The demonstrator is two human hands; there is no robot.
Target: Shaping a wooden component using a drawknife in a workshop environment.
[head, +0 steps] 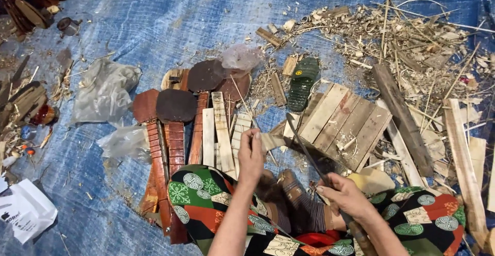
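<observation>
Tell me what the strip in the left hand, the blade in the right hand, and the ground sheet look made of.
Strip held by the left hand: pale raw wood, unfinished, matte with grain like the offcuts nearby. Blade gripped by the right hand: dark, thin and long, probably metal, dull rather than polished. Ground sheet: blue woven plastic tarp by its crinkled sheen, worn.

Left hand [251, 155] grips a pale wood strip [271, 141], right hand [346, 196] holds a long dark blade [308, 154] against it, above patterned cloth [206, 196] on blue tarp [170, 18].
</observation>
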